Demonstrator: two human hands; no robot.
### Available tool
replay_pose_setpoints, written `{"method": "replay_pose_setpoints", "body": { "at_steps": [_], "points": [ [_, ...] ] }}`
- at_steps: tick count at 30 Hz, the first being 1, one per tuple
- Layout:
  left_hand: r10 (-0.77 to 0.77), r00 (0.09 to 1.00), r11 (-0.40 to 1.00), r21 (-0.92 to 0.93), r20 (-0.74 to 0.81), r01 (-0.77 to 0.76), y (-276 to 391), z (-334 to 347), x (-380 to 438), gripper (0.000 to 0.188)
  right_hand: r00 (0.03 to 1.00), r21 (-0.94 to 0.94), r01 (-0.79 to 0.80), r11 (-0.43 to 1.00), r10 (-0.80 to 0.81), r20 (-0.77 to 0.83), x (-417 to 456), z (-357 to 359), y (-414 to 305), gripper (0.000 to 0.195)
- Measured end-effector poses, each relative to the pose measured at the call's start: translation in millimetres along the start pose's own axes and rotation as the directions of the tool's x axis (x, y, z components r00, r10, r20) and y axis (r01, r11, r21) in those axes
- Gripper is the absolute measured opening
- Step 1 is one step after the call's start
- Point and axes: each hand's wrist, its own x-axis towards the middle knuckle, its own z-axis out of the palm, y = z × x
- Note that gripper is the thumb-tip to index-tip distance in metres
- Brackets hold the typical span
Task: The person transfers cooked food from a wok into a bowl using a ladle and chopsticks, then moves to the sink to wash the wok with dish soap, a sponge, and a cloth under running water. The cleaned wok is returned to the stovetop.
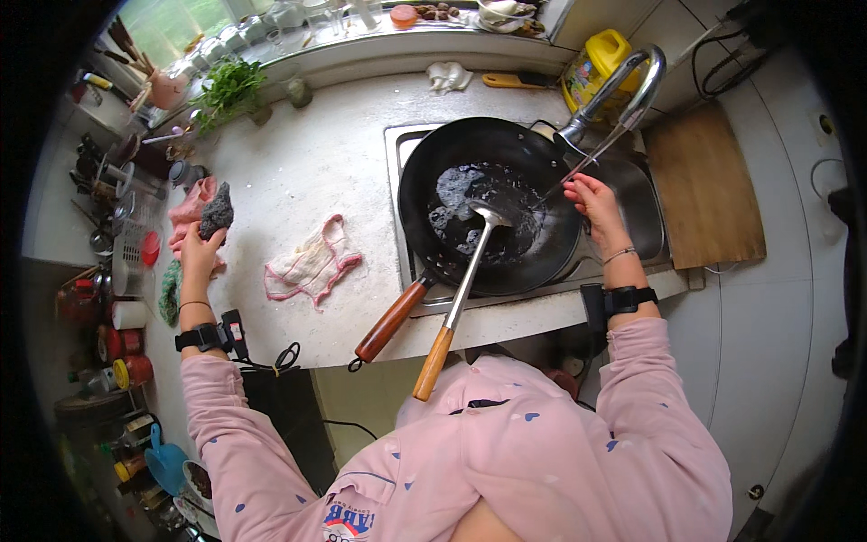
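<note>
A dark grey scouring pad (217, 211) is pinched in my left hand (200, 247), over the left of the counter beside a pink cloth (192, 205). My right hand (596, 206) has its fingertips at the end of the metal faucet's pull-down spout (603, 146), above the rim of a black wok (423, 183). Sudsy water lies in the wok, which rests over the steel sink. A metal ladle (464, 291) with a wooden handle leans across the wok's near rim, its head in the water. The wok's brown handle (391, 321) points toward me.
A white cloth with pink edging (311, 264) lies on the counter (305, 169). Right of the sink basin (633, 210) is a wooden cutting board (708, 186). A yellow jug (596, 68) and a yellow-handled tool (515, 80) stand behind. Jars and utensils line the left.
</note>
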Motion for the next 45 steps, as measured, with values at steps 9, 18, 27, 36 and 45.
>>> {"method": "replay_pose_setpoints", "body": {
  "at_steps": [9, 18, 27, 36, 45],
  "points": [
    [0.065, 0.992, 0.991, -0.106, -0.111, -0.077, 5, 40, 15, 0.047, 1.0, -0.04, -0.007, 0.999, 0.007, -0.001, 40, -27, 1, 0.029],
    [-0.075, 0.965, 0.996, -0.07, -0.253, 0.059, -36, 38, -2, 0.072, 0.998, 0.033, -0.056, 0.998, 0.055, 0.023, 50, -33, 5, 0.025],
    [-0.501, 0.653, 0.695, 0.185, -0.569, 0.694, -102, -27, -41, 0.073, 0.999, 0.04, -0.04, 0.998, 0.039, 0.029, 55, -43, 8, 0.031],
    [-0.572, 0.725, 0.73, 0.165, -0.384, 0.664, -147, -16, -46, 0.068, 0.999, 0.02, -0.031, 0.999, 0.031, 0.011, 49, -38, 0, 0.03],
    [0.114, 0.851, 0.889, 0.435, -0.512, 0.142, -84, 8, -71, 0.066, 1.0, 0.003, -0.018, 1.0, 0.018, -0.019, 46, -33, -9, 0.031]
  ]
}}
